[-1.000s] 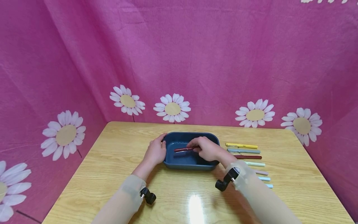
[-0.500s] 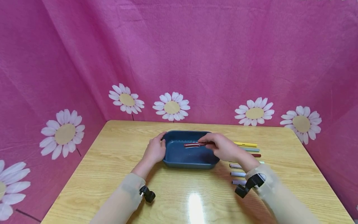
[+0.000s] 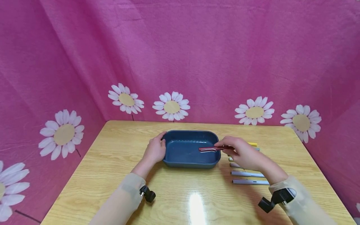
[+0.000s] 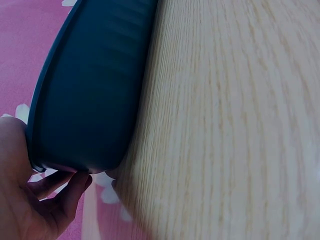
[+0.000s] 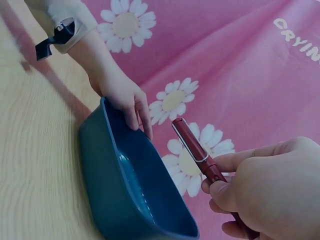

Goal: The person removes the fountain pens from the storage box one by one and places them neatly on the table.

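Note:
My left hand [image 3: 156, 150] grips the left end wall of a dark blue rectangular box [image 3: 191, 165], thumb at the inside and fingers along the outside. The left wrist view shows fingertips [image 4: 80, 181] against the box's outer end wall. A dark red pen [image 5: 192, 142] with a silver clip is pinched between thumb and fingers of my right hand [image 3: 239, 151]. Its clip end points left, over the box's right rim in the head view. The palm hides the pen's other end.
Several pens lie in a row on the wooden table [image 3: 126, 131] right of the box, including a yellow pen [image 3: 252, 144] and a lavender pen [image 3: 250, 182]. My right hand and forearm partly cover them. A pink curtain [image 3: 197, 62] with daisies stands behind the table.
My right hand has moved right with the red pen, from over the middle of the box to its right rim. The left hand has kept its grip on the box.

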